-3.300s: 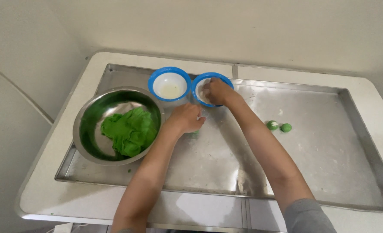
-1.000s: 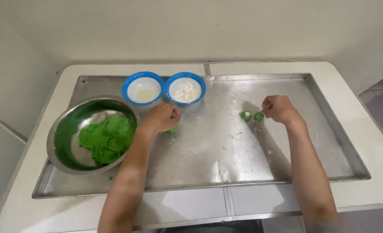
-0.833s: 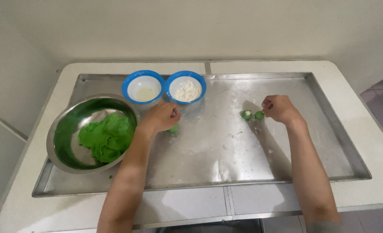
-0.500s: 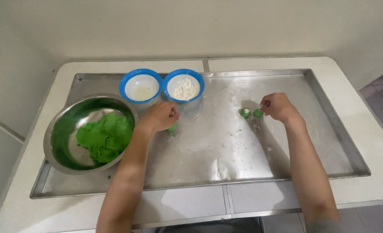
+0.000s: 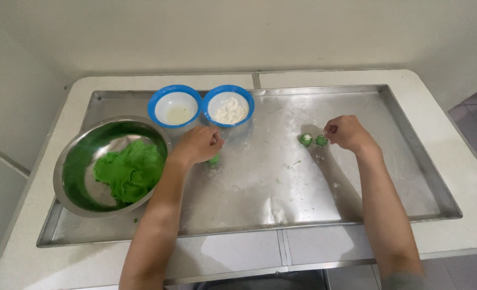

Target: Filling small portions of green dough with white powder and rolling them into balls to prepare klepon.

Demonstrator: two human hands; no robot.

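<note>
Resting unchanged, right hand (image 5: 347, 132) beside green balls (image 5: 313, 140).

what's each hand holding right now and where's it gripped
The left hand covers the top of a small green dough piece. The right hand looks pinched shut beside two green dough balls; any hold cannot be told.

We see bare steel tray (image 5: 260, 198) between and below our hands; the steel mixing bowl (image 5: 69, 172) blocks the left, two blue-rimmed bowls (image 5: 202, 104) the far edge.
</note>
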